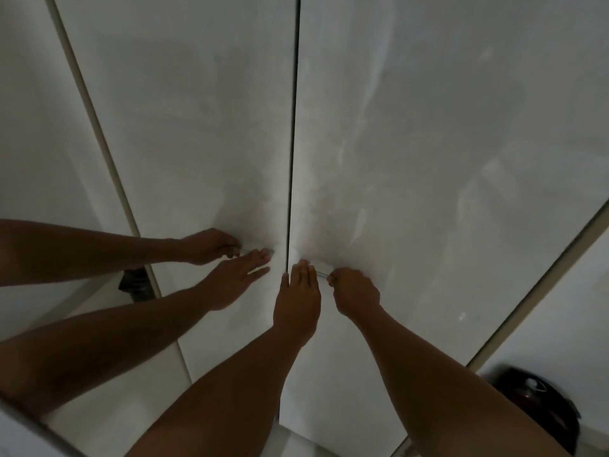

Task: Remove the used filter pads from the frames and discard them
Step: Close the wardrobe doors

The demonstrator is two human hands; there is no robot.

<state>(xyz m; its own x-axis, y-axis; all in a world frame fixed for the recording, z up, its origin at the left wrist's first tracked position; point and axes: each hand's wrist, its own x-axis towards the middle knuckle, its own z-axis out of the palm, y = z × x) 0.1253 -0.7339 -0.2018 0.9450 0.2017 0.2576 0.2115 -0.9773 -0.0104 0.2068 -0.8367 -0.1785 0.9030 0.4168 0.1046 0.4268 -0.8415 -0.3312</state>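
Observation:
No filter pads or frames are in view. I face two glossy white cabinet doors [428,159] that meet at a dark vertical gap [291,159]. My right hand [354,293] grips a small metal handle [318,271] on the right door, just right of the gap. My left hand [296,298] lies flat with straight fingers at the gap's lower part, its fingertips touching the door edge. The shiny left door [184,127] mirrors both arms and hands.
A dark round object with a white knob [534,399] sits low at the bottom right, past the right door's edge. A thin beige strip [99,143] borders the left door. A small dark shape [136,285] shows at that door's lower left.

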